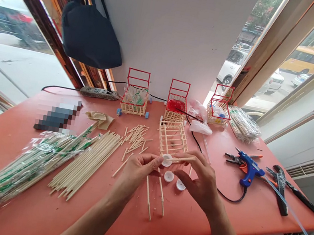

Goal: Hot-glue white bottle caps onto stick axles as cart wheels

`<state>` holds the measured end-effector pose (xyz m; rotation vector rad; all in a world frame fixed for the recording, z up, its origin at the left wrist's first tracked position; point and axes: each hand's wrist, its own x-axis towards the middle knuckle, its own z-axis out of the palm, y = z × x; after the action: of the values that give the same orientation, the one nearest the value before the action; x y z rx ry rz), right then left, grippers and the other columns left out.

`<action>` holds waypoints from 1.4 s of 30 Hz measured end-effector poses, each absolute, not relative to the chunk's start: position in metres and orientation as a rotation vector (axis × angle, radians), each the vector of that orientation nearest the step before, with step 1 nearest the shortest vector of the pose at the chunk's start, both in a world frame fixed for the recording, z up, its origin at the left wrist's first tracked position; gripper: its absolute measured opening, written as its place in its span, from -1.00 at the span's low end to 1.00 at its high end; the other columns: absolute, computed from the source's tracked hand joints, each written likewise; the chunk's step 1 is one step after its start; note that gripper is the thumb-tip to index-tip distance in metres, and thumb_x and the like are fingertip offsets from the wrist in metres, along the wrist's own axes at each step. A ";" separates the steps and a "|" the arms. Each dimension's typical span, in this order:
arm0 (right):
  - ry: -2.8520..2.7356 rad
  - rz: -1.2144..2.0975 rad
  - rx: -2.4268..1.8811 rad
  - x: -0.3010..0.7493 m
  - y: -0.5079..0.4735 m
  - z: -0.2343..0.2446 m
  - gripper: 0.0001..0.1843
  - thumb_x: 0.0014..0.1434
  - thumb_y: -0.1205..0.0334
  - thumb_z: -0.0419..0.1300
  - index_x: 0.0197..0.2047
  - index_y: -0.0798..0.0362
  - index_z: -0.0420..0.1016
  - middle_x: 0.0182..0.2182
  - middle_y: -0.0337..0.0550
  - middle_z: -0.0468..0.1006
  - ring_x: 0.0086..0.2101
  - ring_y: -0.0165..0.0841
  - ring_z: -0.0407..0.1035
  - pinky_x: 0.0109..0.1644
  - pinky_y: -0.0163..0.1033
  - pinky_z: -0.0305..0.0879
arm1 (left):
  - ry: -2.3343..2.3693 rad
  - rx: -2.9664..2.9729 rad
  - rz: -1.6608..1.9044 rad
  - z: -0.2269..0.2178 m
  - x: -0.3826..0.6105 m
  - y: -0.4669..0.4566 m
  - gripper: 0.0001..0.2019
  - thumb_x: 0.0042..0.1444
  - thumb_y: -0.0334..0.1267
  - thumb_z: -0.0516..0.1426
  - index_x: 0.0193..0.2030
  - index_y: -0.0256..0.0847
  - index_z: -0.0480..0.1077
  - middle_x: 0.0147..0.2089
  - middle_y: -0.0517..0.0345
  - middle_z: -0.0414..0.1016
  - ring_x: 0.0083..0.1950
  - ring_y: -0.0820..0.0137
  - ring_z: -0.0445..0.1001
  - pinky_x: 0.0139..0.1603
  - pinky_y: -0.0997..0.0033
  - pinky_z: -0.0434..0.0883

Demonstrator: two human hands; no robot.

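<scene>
My left hand (138, 169) pinches a white plastic bottle cap (167, 160) between thumb and fingers. A short wooden stick (179, 160) reaches from the cap to the fingers of my right hand (202, 178), which hold its other end; the thumb stays lower and apart. Two more white caps (169, 176) lie on the table beneath my hands. Just beyond stands a frame of wooden sticks (174, 136) with open bars, partly hidden by my hands. Thin wooden sticks (147, 197) extend toward me below my left hand.
Three small stick carts with red handles (134, 101) line the back. Left are bamboo sticks (88, 162), short cut pieces (135, 138) and a bagged bundle (22, 171). At right lie a blue glue gun (251, 170), its cord, and pliers (280, 188) on the red table (186, 228).
</scene>
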<state>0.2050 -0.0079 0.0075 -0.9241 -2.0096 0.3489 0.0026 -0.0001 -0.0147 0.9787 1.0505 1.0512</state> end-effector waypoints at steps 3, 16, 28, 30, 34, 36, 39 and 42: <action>-2.006 0.278 -0.891 0.204 -0.011 0.010 -0.81 0.43 0.16 0.23 0.07 -0.08 0.53 -0.13 -0.09 0.68 -0.15 -0.19 0.54 -0.06 -0.09 0.40 | 1.066 1.010 1.062 -0.011 0.003 -0.001 -0.53 -0.08 0.17 0.42 -0.31 -0.27 0.69 -0.31 -0.04 0.70 -0.26 0.23 0.62 -0.24 0.33 0.59; -1.974 0.172 -0.913 0.204 -0.011 0.012 -0.84 0.43 0.34 0.18 -0.08 -0.07 0.58 -0.22 -0.14 0.70 -0.22 -0.22 0.55 -0.08 -0.07 0.35 | 0.937 0.874 1.132 -0.012 0.005 -0.001 -0.41 0.01 0.23 0.36 -0.05 -0.27 0.65 -0.03 -0.12 0.69 -0.05 0.12 0.65 -0.25 0.29 0.63; -2.080 0.079 -0.888 0.198 -0.010 0.015 -0.86 0.48 0.31 0.14 -0.11 -0.02 0.53 -0.27 -0.15 0.68 -0.27 -0.27 0.52 -0.12 -0.10 0.25 | 0.928 0.901 1.029 -0.016 0.002 -0.002 -0.50 0.00 0.15 0.40 -0.21 -0.32 0.70 -0.22 -0.14 0.74 -0.19 0.12 0.70 -0.17 0.23 0.63; -2.081 0.077 -0.884 0.197 -0.010 0.015 -0.84 0.49 0.30 0.12 -0.11 -0.02 0.53 -0.27 -0.15 0.68 -0.27 -0.28 0.52 -0.12 -0.11 0.25 | 0.926 0.890 1.041 -0.016 0.003 -0.003 -0.51 -0.02 0.15 0.41 -0.23 -0.32 0.70 -0.24 -0.13 0.74 -0.20 0.12 0.71 -0.17 0.21 0.63; -2.085 0.063 -0.872 0.196 -0.009 0.016 -0.82 0.51 0.28 0.10 -0.11 -0.01 0.53 -0.26 -0.15 0.69 -0.26 -0.29 0.52 -0.12 -0.13 0.24 | 0.925 0.881 1.068 -0.016 0.004 -0.002 -0.52 -0.03 0.14 0.42 -0.24 -0.31 0.70 -0.25 -0.11 0.74 -0.20 0.12 0.71 -0.16 0.20 0.65; -2.090 0.047 -0.876 0.195 -0.009 0.016 -0.81 0.51 0.28 0.10 -0.13 0.00 0.54 -0.28 -0.15 0.69 -0.27 -0.29 0.52 -0.12 -0.13 0.24 | 0.926 0.882 1.074 -0.017 0.004 -0.002 -0.52 -0.02 0.14 0.42 -0.24 -0.30 0.70 -0.26 -0.10 0.74 -0.21 0.13 0.71 -0.16 0.20 0.65; -2.088 0.052 -0.890 0.194 -0.010 0.017 -0.80 0.50 0.28 0.11 -0.14 0.00 0.55 -0.29 -0.15 0.68 -0.27 -0.29 0.52 -0.13 -0.14 0.25 | 0.921 0.893 1.078 -0.018 0.003 -0.002 -0.53 -0.01 0.14 0.42 -0.24 -0.31 0.71 -0.26 -0.08 0.75 -0.21 0.13 0.71 -0.14 0.20 0.65; -2.078 0.066 -0.883 0.194 -0.010 0.018 -0.82 0.49 0.29 0.13 -0.12 -0.01 0.55 -0.28 -0.16 0.69 -0.27 -0.30 0.52 -0.11 -0.15 0.25 | 0.912 0.902 1.075 -0.019 0.003 -0.002 -0.53 0.01 0.12 0.41 -0.21 -0.31 0.70 -0.25 -0.08 0.75 -0.20 0.14 0.71 -0.12 0.20 0.65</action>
<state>0.1940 -0.0103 0.0178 -0.8827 -2.0779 0.0664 0.0028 -0.0025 -0.0192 0.9021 0.9124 1.0752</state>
